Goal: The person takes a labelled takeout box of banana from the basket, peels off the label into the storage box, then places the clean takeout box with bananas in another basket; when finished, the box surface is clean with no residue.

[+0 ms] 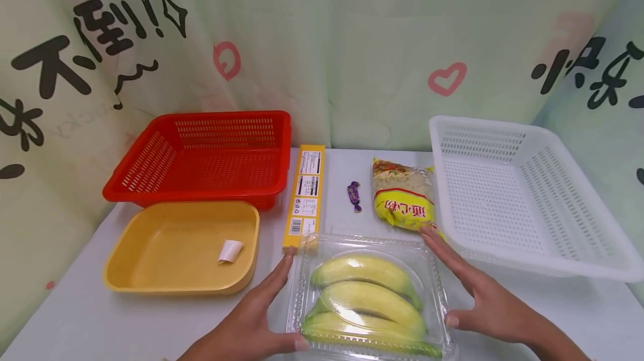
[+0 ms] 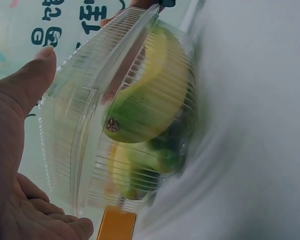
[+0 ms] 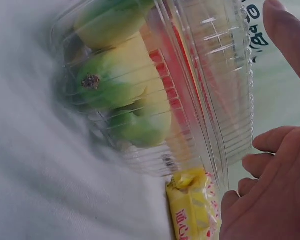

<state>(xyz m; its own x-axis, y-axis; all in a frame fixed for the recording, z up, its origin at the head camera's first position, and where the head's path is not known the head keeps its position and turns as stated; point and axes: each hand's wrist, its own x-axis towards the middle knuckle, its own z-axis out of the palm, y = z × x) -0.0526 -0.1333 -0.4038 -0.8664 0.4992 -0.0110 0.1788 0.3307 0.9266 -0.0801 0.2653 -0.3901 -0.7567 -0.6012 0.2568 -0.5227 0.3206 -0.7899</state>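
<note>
The left hand [image 1: 251,316] is spread at the box's [image 1: 362,242] nine o'clock, the right hand [image 1: 485,299], spread too, at three. Bananas [image 1: 369,297] lie inside.

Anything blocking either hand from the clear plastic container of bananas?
Nothing visible: left hand and right hand flank the clear plastic container. A long yellow cardboard box lies near the left fingertips, a yellow printed plastic bag near the right; neither intervenes.

bananas [image 1: 374,298]: yellow, green-tipped | slotted basket [image 1: 221,165]: red | candy wrapper [image 1: 354,197]: purple
</note>
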